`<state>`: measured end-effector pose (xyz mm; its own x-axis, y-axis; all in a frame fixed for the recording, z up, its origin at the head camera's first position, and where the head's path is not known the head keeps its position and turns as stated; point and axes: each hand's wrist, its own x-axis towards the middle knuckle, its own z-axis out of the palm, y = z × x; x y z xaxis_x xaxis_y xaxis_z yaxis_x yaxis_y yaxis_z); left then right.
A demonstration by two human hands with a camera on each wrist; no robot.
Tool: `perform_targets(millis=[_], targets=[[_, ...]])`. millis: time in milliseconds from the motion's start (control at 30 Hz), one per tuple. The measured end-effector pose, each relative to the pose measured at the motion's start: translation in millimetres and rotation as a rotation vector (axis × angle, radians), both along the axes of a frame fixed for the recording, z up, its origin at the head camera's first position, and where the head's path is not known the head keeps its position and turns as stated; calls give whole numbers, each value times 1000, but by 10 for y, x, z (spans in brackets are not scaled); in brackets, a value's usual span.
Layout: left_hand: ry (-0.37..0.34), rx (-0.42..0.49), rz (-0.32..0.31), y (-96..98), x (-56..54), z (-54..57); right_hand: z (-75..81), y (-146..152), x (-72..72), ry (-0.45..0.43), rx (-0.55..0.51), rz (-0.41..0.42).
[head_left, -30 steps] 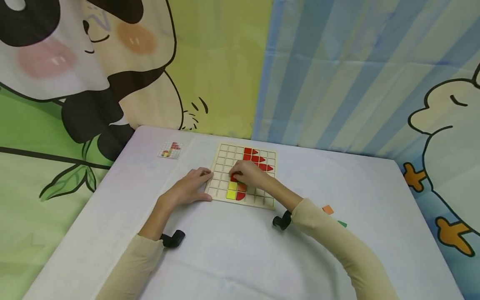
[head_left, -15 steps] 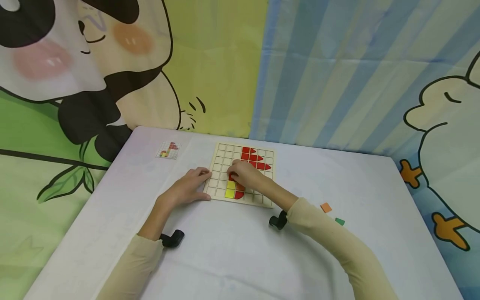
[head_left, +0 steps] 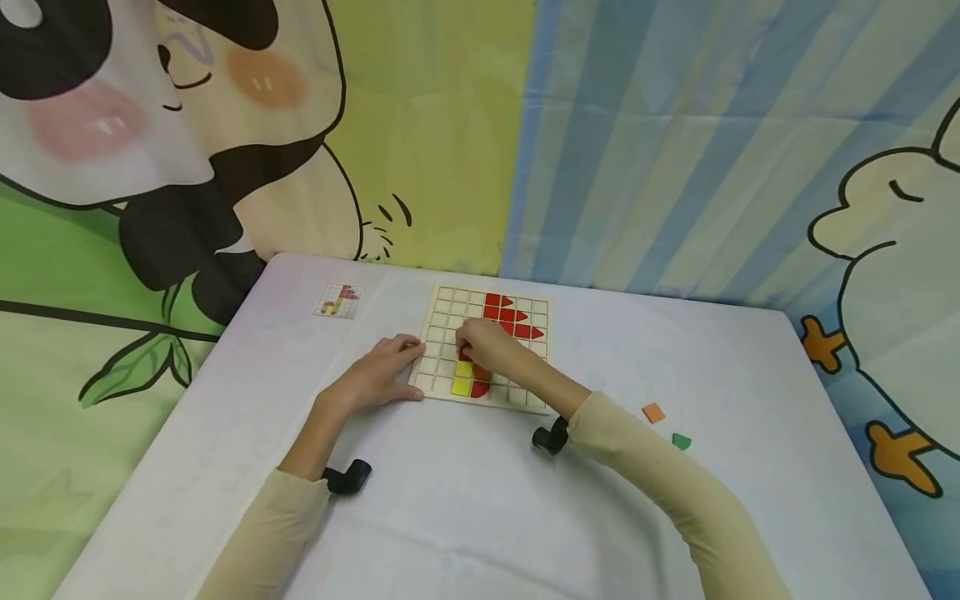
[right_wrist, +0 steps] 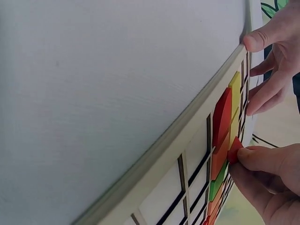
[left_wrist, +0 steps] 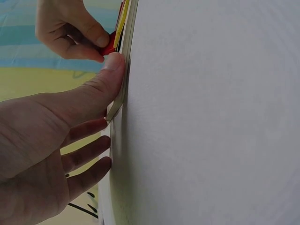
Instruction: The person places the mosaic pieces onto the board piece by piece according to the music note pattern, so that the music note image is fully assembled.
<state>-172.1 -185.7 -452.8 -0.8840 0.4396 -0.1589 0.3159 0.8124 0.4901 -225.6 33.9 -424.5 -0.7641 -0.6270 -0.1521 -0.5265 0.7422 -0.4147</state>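
A wooden grid board [head_left: 435, 333] lies on the table. My right hand [head_left: 491, 346] pinches a small red tile [right_wrist: 234, 150] between thumb and fingers, just above two yellow tiles [head_left: 462, 385]. Against the board's left edge rests my left hand [head_left: 375, 375], thumb [left_wrist: 114, 63] at the near corner and fingers spread along the side. Beside the yellow tiles sit a red rounded tile [right_wrist: 222, 115], an orange tile [right_wrist: 219, 157] and a green tile [right_wrist: 217, 183]. Rows of red tiles with pointed ends [head_left: 512, 316] fill part of the board's far side. My right hand hides some middle cells.
A small card [head_left: 339, 301] printed with a coloured grid pattern lies left of the board. To the right, a loose orange tile [head_left: 653, 412] and a loose green tile [head_left: 681, 442] lie on the white table [head_left: 450, 517]. Printed curtains stand behind the table.
My right hand stays at the same cells with the red tile, its wrist shifting slightly left. The left hand keeps its place at the board's edge. The head view moved a little.
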Motion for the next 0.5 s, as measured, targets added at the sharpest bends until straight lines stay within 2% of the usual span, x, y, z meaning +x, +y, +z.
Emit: perform_targets(millis=[100,333,500], targets=[[-2,-1,0,-6,3,-13,-15,-12,-17,0,12,14],[2,-13,-4,3,2,-22,-58,-28,-21,100,69,98],[6,-23,-7,-1,3,-9,-76,-8,10,111,35,75]])
